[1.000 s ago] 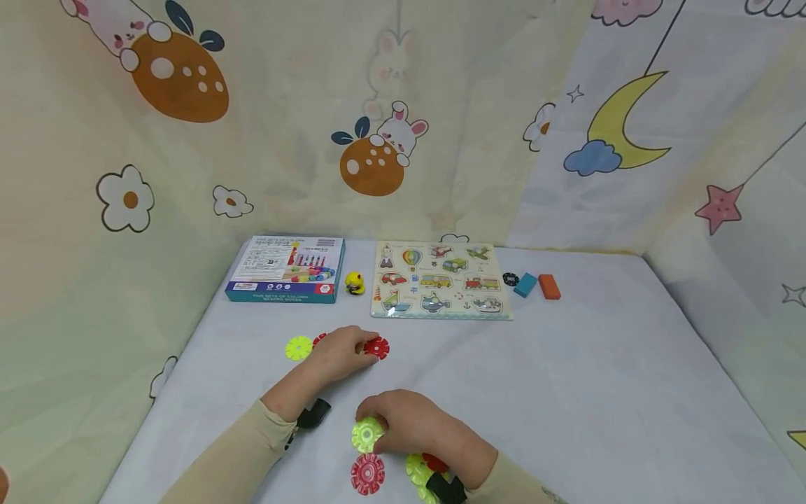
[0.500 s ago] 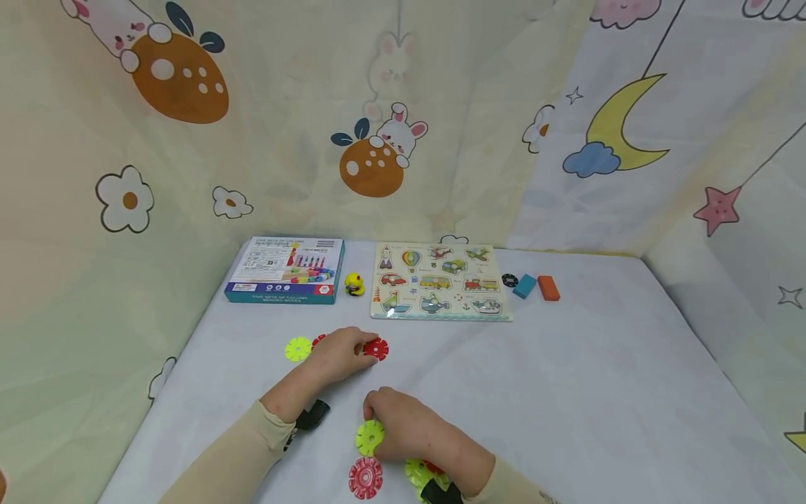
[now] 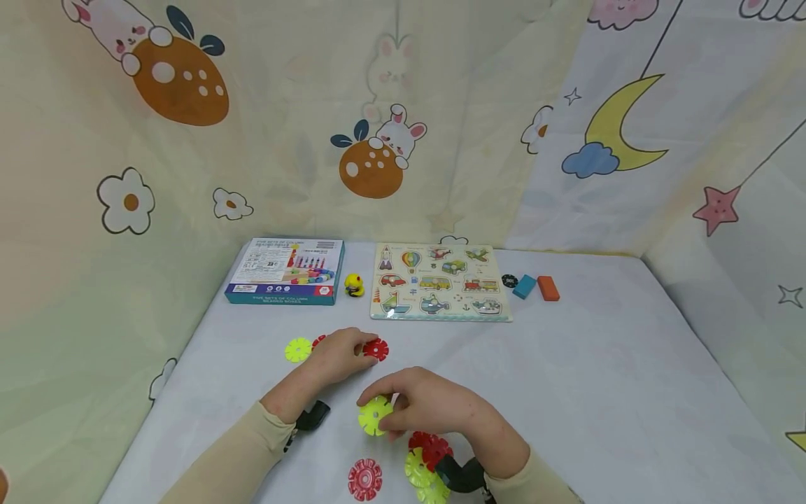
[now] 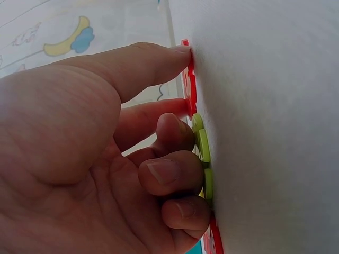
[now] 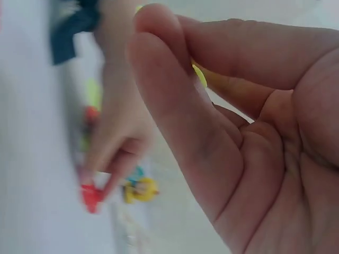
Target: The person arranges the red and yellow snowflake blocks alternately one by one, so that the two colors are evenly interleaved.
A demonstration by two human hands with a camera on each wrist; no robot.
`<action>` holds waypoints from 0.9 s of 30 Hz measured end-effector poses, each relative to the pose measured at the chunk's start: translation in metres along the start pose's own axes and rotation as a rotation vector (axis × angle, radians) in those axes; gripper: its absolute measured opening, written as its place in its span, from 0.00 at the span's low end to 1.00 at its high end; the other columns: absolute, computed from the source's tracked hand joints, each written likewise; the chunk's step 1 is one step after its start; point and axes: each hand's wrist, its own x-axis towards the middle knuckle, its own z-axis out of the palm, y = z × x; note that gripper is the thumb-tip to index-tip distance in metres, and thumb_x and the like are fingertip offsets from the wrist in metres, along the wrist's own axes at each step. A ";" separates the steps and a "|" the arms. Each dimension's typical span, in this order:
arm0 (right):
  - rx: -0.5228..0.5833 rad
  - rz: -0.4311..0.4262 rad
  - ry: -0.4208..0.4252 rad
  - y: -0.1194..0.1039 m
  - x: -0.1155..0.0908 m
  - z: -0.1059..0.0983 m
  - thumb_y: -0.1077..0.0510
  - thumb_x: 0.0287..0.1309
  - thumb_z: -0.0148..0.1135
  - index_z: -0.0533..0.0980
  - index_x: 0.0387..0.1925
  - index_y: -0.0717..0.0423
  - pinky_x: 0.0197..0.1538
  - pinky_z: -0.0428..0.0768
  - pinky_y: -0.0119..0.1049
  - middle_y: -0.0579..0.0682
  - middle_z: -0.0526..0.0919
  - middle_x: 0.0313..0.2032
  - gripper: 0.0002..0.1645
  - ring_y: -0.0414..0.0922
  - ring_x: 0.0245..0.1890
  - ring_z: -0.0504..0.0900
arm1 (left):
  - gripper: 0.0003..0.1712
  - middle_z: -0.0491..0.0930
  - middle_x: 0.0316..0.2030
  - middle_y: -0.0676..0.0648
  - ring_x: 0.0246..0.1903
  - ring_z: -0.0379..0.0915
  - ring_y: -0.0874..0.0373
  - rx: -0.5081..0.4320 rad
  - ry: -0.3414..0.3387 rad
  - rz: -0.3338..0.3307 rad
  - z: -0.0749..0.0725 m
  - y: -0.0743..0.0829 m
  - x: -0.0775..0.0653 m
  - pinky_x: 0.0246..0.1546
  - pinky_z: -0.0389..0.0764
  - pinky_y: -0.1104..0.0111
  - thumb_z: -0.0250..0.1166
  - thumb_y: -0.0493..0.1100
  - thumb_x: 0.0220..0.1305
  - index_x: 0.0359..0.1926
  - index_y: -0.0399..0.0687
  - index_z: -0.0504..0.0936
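Note:
My left hand (image 3: pixel 340 355) lies low over the white tabletop, thumb and index finger pinching the edges of a red notched disc (image 3: pixel 376 349). In the left wrist view that red disc (image 4: pixel 190 87) is flat on the cloth, and a yellow-green disc (image 4: pixel 203 145) sits beside it under the curled fingers. Nearer the body, my right hand (image 3: pixel 434 402) pinches another yellow-green notched disc (image 3: pixel 374 416) between thumb and index finger, its face towards the camera. Fingers hide most of this disc (image 5: pixel 199 75) in the right wrist view.
A red disc (image 3: pixel 365 479) and a small pile of yellow-green and red discs (image 3: pixel 418 467) lie at the front. Left of my left hand is a yellow-green disc (image 3: pixel 299 349). Behind are a box (image 3: pixel 283 269), yellow toy (image 3: pixel 354 285), picture board (image 3: pixel 441 282), and blocks (image 3: pixel 548 288).
My right hand has moved up and away from the front red disc, carrying the yellow-green disc with it. More of the pile shows now. My left hand has stayed put.

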 end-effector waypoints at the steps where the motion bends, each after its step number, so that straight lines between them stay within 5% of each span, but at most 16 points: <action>1: -0.003 -0.012 0.016 -0.003 -0.003 -0.005 0.60 0.54 0.66 0.79 0.49 0.37 0.34 0.79 0.36 0.44 0.82 0.32 0.21 0.46 0.28 0.83 | 0.29 0.68 0.22 0.50 0.25 0.65 0.58 -0.001 -0.002 -0.003 0.000 0.000 0.000 0.24 0.65 0.67 0.70 0.54 0.53 0.57 0.58 0.79; 9: -0.118 -0.040 0.223 0.004 -0.011 -0.039 0.57 0.52 0.69 0.75 0.56 0.29 0.35 0.77 0.38 0.40 0.80 0.38 0.30 0.43 0.34 0.80 | 0.31 0.73 0.30 0.54 0.33 0.67 0.59 0.009 0.001 -0.003 0.001 0.000 0.001 0.32 0.69 0.66 0.70 0.55 0.52 0.58 0.57 0.78; 14: -0.126 -0.001 0.368 0.023 -0.001 -0.052 0.56 0.51 0.70 0.75 0.57 0.37 0.36 0.77 0.38 0.42 0.78 0.39 0.30 0.45 0.36 0.77 | 0.30 0.70 0.24 0.51 0.29 0.66 0.58 0.003 0.004 -0.003 0.001 0.000 0.000 0.27 0.67 0.66 0.71 0.55 0.52 0.58 0.58 0.78; 27: -0.149 0.195 0.518 0.077 0.049 -0.044 0.58 0.48 0.72 0.75 0.55 0.50 0.38 0.74 0.36 0.47 0.75 0.35 0.29 0.46 0.36 0.72 | 0.30 0.73 0.32 0.57 0.36 0.67 0.58 0.016 0.014 0.009 0.002 0.000 -0.002 0.33 0.70 0.66 0.70 0.56 0.53 0.58 0.59 0.78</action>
